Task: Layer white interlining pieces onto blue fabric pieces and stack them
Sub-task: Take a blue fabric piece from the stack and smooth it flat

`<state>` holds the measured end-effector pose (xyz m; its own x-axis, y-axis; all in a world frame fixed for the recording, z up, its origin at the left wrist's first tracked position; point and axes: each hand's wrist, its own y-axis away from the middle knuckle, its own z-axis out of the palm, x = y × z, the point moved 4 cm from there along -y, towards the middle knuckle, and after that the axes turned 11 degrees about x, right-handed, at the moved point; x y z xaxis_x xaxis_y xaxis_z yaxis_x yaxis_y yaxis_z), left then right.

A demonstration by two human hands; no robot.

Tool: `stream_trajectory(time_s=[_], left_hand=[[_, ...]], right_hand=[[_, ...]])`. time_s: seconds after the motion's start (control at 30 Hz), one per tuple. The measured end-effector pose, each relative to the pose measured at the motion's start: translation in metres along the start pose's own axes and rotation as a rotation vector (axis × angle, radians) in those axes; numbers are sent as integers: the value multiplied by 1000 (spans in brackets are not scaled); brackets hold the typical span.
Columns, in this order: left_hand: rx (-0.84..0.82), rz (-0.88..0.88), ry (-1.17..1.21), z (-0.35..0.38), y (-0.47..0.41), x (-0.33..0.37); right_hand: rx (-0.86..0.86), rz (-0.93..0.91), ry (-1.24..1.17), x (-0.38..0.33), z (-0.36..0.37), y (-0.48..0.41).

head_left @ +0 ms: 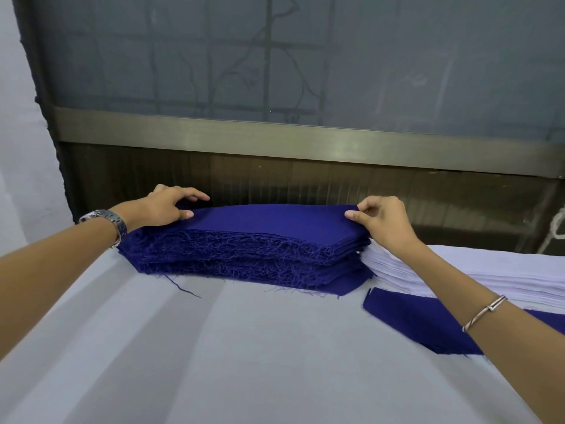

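DESK: What fills the frame?

WORKER: The tabletop (pixel 244 347), draped in pale cloth. Along its far edge sits the blue stack (pixel 244 255), frayed edges facing me. The white interlining stack (pixel 443 270) touches its right end, toward the far right corner. A single blue piece (pixel 412 316) lies flat near the right edge, closer to me and partly under my right forearm.

DESK: And your hands?

WORKER: Both hold the top blue piece (pixel 269 221). Its long axis runs left to right, parallel with the far edge, and I have one end in each hand. On my left hand (pixel 159 209) the thumb presses on top and the fingers curl past the far side of the left end. My right hand (pixel 382 218) pinches the right corner between thumb and forefinger, and that corner looks raised off the stack. The piece lies straight ahead between my hands, so neither is nearer. The interlining is just beside my right hand, so I judge that hand would fetch it.

DESK: The setting?

WORKER: The cover shows only long soft creases, so fabric should slide easily. Behind the table runs a metal rail (pixel 275 136) under a dark meshed window (pixel 275 56).
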<state>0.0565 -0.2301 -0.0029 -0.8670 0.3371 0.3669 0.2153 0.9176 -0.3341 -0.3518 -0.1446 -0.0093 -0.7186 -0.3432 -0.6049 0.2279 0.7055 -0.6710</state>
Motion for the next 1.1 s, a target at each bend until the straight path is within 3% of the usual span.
stream_trajectory(time_s=[0.23,0.47,0.73,0.87,1.1], left_hand=[[42,46,-145,-4,-2,10],[317,194,-379,-21,15,5],[578,299,-263,-57,46,7],[534,254,-67,-65,58,18],[399,293,-19,-49,84,53]], right_hand=[[110,-125,-8,-7,-11,4],[80,-84,-18,-4,-12,6],[100,-37,-158,-10,-40,5],[50,8,-188,-11,-70,7],[-159,196,-98,16,-126,25]])
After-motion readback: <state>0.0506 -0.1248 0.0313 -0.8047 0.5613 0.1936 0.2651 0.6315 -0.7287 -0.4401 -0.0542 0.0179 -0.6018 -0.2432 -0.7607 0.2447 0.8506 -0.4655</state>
